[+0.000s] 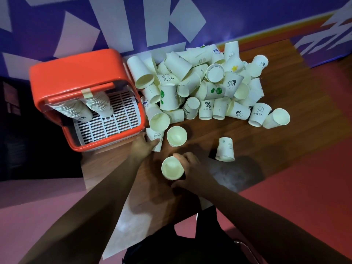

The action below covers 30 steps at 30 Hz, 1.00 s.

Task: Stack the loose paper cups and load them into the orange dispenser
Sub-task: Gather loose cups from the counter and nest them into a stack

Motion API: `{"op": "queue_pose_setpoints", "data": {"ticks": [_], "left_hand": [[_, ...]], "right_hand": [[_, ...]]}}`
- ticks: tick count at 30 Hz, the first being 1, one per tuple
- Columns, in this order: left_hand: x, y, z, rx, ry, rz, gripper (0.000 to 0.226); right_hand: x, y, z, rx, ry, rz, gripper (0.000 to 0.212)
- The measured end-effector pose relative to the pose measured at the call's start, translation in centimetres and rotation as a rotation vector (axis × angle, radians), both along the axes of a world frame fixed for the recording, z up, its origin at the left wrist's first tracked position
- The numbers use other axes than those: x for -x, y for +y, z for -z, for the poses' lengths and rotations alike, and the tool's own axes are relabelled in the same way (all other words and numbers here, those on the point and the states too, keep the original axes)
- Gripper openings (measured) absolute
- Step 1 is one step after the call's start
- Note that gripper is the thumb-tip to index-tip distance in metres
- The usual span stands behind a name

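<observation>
A heap of loose white paper cups point(200, 86) covers the back of the wooden table. The orange dispenser point(76, 77) stands at the left, with two stacks of cups point(89, 107) hanging inside over a white grid tray. My right hand point(192, 168) grips an upright cup point(172, 168) near the table's front. My left hand point(142, 145) reaches to a cup with a rabbit drawing point(157, 138) lying beside the dispenser's corner; its fingers touch the cup's side. An upright empty cup point(177, 136) stands between them.
One cup stands upside down point(225, 149) alone to the right of my right hand. The wooden table point(285, 140) ends close in front of me and drops to a red floor. A purple patterned wall runs behind the heap.
</observation>
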State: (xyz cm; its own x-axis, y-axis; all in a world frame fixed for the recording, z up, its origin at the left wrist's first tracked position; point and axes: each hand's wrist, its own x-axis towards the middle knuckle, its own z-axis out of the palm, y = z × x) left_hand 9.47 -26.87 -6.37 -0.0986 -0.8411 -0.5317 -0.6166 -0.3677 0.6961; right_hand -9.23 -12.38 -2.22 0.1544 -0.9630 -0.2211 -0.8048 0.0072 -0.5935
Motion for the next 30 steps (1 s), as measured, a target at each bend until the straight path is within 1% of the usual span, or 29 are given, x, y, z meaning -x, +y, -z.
{"op": "queue_pose_setpoints", "data": {"ticks": [1,2,3,5,6,7,8,9,10,12,13,15,18,22,24,26,28,30], "left_hand": [[-0.3,0.3,-0.2,-0.011,0.030,-0.019,0.063],[-0.7,0.8,-0.3,-0.017,0.066,-0.040,0.060],[-1.0,1.3,-0.4,-0.026,0.094,-0.061,0.057],[-1.6,2.5,-0.9,-0.043,0.142,-0.124,0.053],[-1.9,3.1,-1.2,-0.060,0.169,-0.171,0.052],[-2.1,3.7,-1.4,-0.082,0.189,-0.202,0.051],[-2.3,4.2,-1.3,-0.098,0.219,-0.215,0.051],[-2.4,4.8,-1.2,-0.114,0.231,-0.213,0.050],[-2.4,5.4,-1.5,-0.122,0.244,-0.229,0.049],[-2.1,6.5,-2.4,-0.130,0.257,-0.278,0.045],[-1.9,7.1,-2.7,-0.130,0.276,-0.298,0.044],[-1.5,8.4,-3.5,-0.120,0.318,-0.371,0.046],[-1.2,10.2,-4.7,-0.036,0.397,-0.552,0.056],[0.1,11.7,-7.3,0.186,0.509,-0.730,0.056],[1.1,12.1,-8.3,0.253,0.579,-0.710,0.062],[2.1,12.7,-8.7,0.284,0.619,-0.580,0.067],[2.6,13.2,-8.4,0.268,0.604,-0.433,0.072],[2.9,13.7,-7.9,0.256,0.541,-0.313,0.075]], "right_hand": [[0.4,0.1,-0.1,-0.009,-0.005,-0.013,0.107],[0.8,0.1,-0.4,0.001,-0.021,0.000,0.106],[1.5,0.1,-0.7,0.022,-0.043,0.052,0.100],[3.6,0.2,-1.3,0.078,-0.048,0.265,0.079],[5.0,0.2,-1.3,0.143,0.021,0.376,0.070],[6.6,0.3,-0.8,0.213,0.137,0.466,0.065],[8.3,0.4,-0.1,0.234,0.260,0.547,0.063],[9.9,0.4,0.4,0.189,0.356,0.621,0.063],[11.2,0.4,0.9,0.075,0.408,0.685,0.066],[13.0,0.3,1.5,-0.179,0.409,0.767,0.074],[13.6,0.3,2.0,-0.258,0.380,0.782,0.074],[14.6,0.2,2.5,-0.334,0.289,0.754,0.069],[14.7,0.0,2.4,-0.306,0.173,0.720,0.059],[14.3,0.1,0.7,-0.296,0.047,0.635,0.060],[14.0,-0.1,-0.4,-0.306,-0.001,0.585,0.060],[13.7,-0.6,-1.6,-0.298,-0.051,0.546,0.059],[13.2,-1.4,-2.9,-0.250,-0.108,0.519,0.057],[12.7,-2.1,-4.2,-0.176,-0.154,0.474,0.056]]}}
